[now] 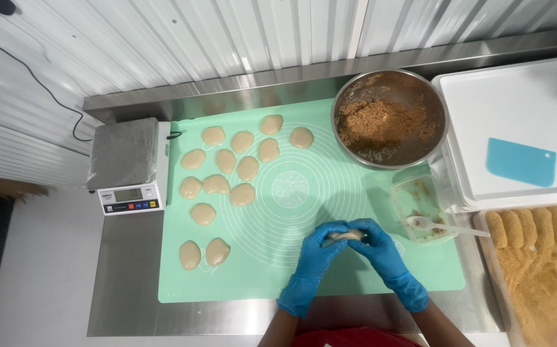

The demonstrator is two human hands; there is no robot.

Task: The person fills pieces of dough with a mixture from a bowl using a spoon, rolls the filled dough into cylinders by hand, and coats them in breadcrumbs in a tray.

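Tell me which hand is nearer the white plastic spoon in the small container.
Right. The right hand is just left of the spoon, close to its bowl. The left hand sits farther left, beyond the dough piece both hands hold.

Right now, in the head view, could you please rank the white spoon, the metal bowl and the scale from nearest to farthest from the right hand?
From the right hand:
1. White spoon, just to its right, in the small clear container.
2. Metal bowl, farther back, upper right of the mat.
3. Scale, far left, off the mat.
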